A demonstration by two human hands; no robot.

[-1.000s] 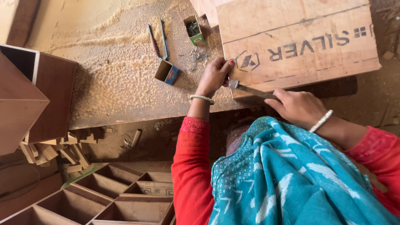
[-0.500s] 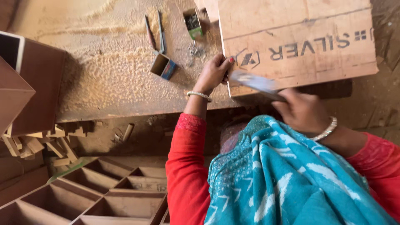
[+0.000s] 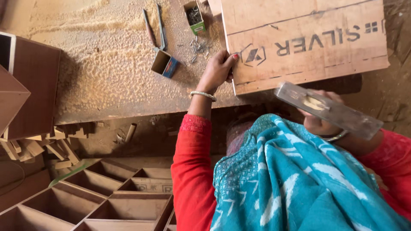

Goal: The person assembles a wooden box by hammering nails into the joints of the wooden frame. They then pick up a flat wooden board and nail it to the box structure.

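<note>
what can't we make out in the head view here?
- Right hand: mostly hidden behind the blurred flat tool it holds; grip unclear.
- Wooden board: top cut off by the frame edge.
- Left hand fingertips at the board's edge: whatever they pinch is too small to tell.
- Small green box: contents too small.

Small open green carton (image 3: 195,17) of nails stands at the bench's top edge. A second open box (image 3: 164,64), brown inside with a blue and red side, lies below it. Dark stencilled marking (image 3: 306,42) runs across the tan plywood board (image 3: 299,38).
</note>
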